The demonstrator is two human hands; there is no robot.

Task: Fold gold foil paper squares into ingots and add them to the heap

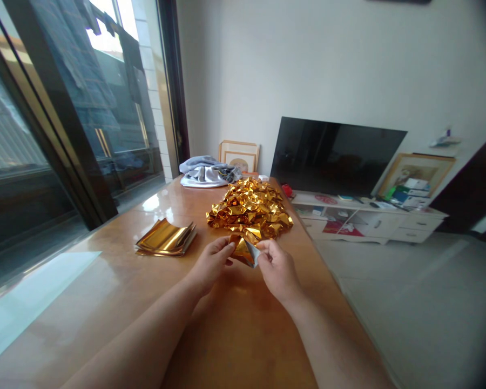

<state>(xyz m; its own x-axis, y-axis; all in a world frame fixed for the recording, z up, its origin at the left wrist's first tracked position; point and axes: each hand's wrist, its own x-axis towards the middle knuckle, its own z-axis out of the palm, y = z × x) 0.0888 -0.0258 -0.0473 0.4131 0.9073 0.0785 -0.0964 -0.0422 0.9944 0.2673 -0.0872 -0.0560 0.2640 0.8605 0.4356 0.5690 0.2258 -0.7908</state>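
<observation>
Gold foil, folded into a small pointed piece (243,253) with a pale silver side showing, is held in the air between both hands, above the near part of the wooden table (243,337). The left hand (210,263) pinches one side, its fingers (227,247) closed on the foil. The right hand (278,271) pinches the other side, with its fingers (263,251) also closed, though they hide part of the grip.

Just past the hands lies a heap of crumpled gold foil (249,209), its near edge almost touching the folded piece. To its left is a stack of flat gold foil sheets (166,239) with curling edges. Beyond the stack, glossy wood runs to the window-side edge. The right forearm (324,340) lies close to the table's right edge.

A grey and white cloth bundle (208,174) sits near the far left corner. A small red object (287,190) by the far right corner is hard to make out. Past it stands a white cabinet (372,224), its shelves holding items too small to identify.
</observation>
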